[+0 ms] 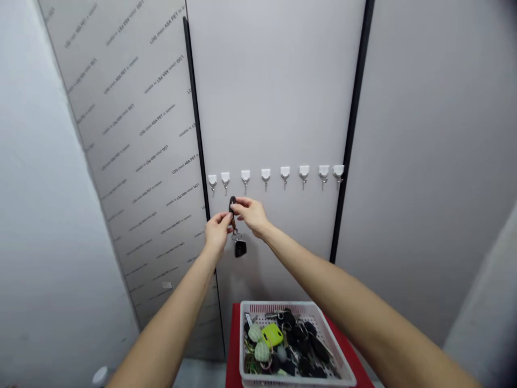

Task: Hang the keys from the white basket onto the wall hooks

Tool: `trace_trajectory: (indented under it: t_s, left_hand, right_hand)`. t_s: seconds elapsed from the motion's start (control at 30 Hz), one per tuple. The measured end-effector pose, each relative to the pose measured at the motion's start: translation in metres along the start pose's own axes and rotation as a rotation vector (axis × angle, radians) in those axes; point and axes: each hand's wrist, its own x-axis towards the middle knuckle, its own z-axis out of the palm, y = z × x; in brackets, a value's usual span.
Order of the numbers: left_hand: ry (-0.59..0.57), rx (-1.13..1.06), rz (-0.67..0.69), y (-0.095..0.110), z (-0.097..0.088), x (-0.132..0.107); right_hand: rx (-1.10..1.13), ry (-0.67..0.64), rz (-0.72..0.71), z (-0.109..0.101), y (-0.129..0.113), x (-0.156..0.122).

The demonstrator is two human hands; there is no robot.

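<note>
A keychain point(240, 248) hangs in front of the panel, with a dark strap at its top, a metal ring and a black fob below. My left hand point(217, 231) pinches the lower part of the strap from the left. From the right, my right hand point(252, 215) has its fingers closed on the strap's upper end. Just above both hands is a row of several white adhesive hooks point(245, 175) with metal prongs; the keychain is apart from them, below the leftmost ones.
Below stands a white plastic basket point(278, 307) on a red surface point(234, 345), holding several keys, black fobs and a yellow-green tag point(272, 335). Dark vertical strips point(357, 97) edge the grey panel point(274, 81). Printed film covers the left panel point(129, 134).
</note>
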Motion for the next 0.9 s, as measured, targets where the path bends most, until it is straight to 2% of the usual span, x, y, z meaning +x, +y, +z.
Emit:
trace_trajectory:
  t_s: [0.1, 0.2, 0.4, 0.7, 0.9]
  left_hand:
    - [0.083, -0.02, 0.042, 0.013, -0.007, 0.023]
    - [0.167, -0.047, 0.044, 0.018, -0.015, 0.042]
    - [0.261, -0.031, 0.003, 0.007, -0.029, 0.069]
    - [0.255, 0.132, 0.004, -0.006, -0.031, 0.092]
    - [0.233, 0.217, -0.028, -0.015, -0.033, 0.094]
  right_hand:
    - [-0.107, 0.023, -0.082, 0.021, -0.004, 0.027]
    - [-0.256, 0.122, -0.146, 0.041, -0.001, 0.049]
    - [-0.452, 0.232, -0.186, 0.067, 0.011, 0.068]
    - [-0.508, 0.35, -0.256, 0.07, 0.024, 0.071]
    - [-0.62, 0.345, -0.207, 0.068, 0.034, 0.073]
